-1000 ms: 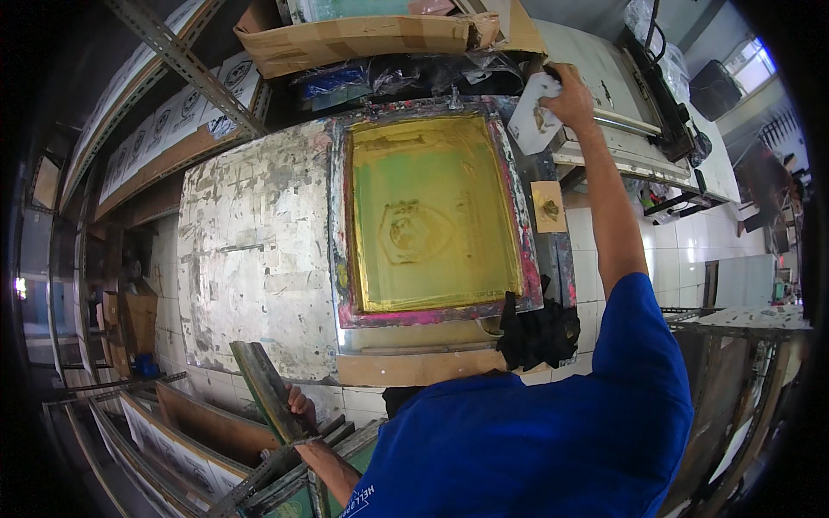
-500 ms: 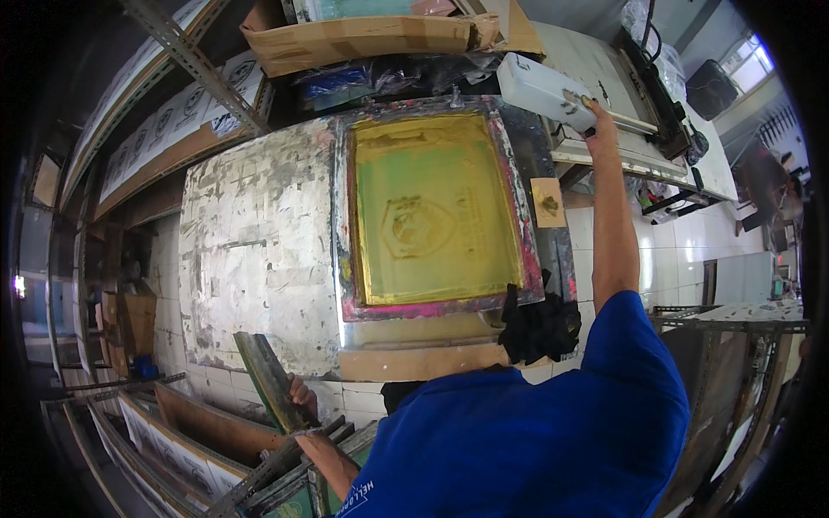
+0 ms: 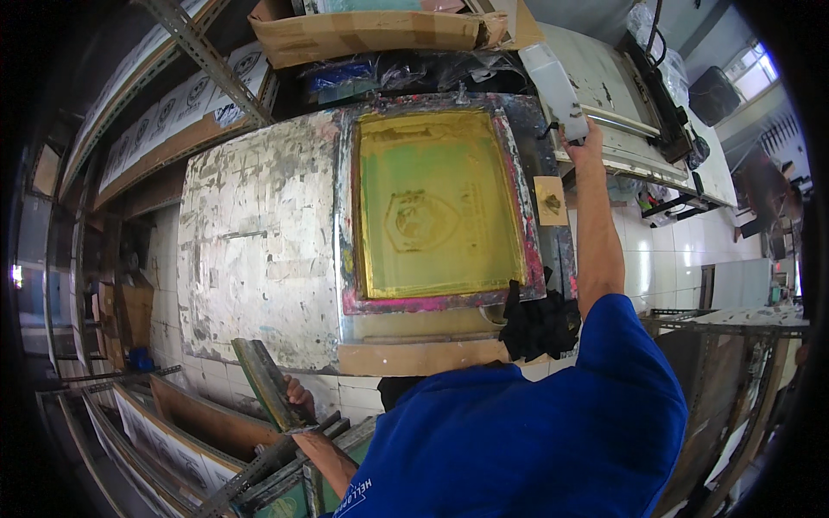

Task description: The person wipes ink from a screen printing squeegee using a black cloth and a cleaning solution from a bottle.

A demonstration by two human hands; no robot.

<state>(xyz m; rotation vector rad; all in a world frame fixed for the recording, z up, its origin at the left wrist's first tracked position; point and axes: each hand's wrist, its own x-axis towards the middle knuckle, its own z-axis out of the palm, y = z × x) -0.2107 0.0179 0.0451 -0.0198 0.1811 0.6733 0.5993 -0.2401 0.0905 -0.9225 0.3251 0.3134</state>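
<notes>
At the lower left my left hand [image 3: 299,402] is closed on a long, narrow screen frame [image 3: 263,380], seen nearly edge-on with a green strip along one side. My right arm reaches far out at the upper right. There my right hand [image 3: 585,147] grips the near end of a long white plastic container [image 3: 553,85], at the edge of a pale table. Between my hands a printing screen [image 3: 432,203] with yellow-green mesh and a paint-stained frame lies on the worktable. A faint shield-shaped emblem shows in its mesh.
A whitish, stained board [image 3: 259,242] lies left of the screen. Black cloth [image 3: 540,324] sits at its near right corner, and a small cardboard piece [image 3: 549,201] at its right. A cardboard box [image 3: 380,39] stands behind. Metal shelving [image 3: 207,60] rises at left; frames stand in a rack [image 3: 199,423] below.
My right hand has drawn a little nearer and left, turning the white container so it points more away from me. My left hand still holds the frame, nearly unmoved.
</notes>
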